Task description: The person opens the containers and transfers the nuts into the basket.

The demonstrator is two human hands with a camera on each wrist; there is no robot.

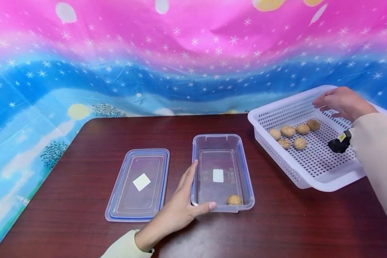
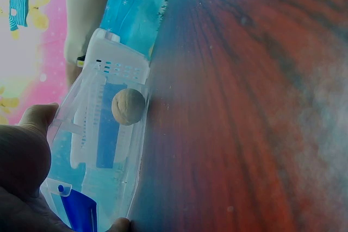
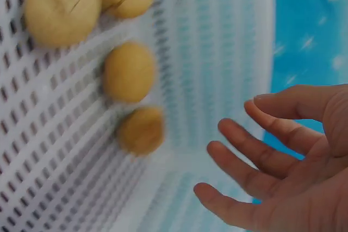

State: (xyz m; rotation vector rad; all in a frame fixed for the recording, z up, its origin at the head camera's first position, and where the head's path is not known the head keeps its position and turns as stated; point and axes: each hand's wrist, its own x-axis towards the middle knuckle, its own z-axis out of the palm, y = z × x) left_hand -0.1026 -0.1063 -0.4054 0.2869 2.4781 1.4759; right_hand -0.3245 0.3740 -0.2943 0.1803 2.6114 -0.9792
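My left hand (image 1: 180, 206) rests at the near left corner of a clear plastic food container (image 1: 209, 143). Its straight fingers lie along the outside of the left wall, and the thumb touches the near rim. One walnut (image 1: 234, 200) sits inside, in the near right corner; the left wrist view shows this walnut (image 2: 128, 107) through the wall. Over the far side of a white perforated basket (image 1: 304, 182), my right hand (image 1: 343, 102) hovers with nothing in it. Fingers spread and slightly bent, it is apart from the walnuts (image 3: 130, 71) on the basket floor.
A clear lid (image 1: 127, 200) with a blue seal and a white square label lies flat left of the container. Several walnuts (image 1: 287, 131) cluster at the basket's left side. Behind the dark wooden table (image 1: 67, 190) hangs a patterned curtain (image 1: 187, 46).
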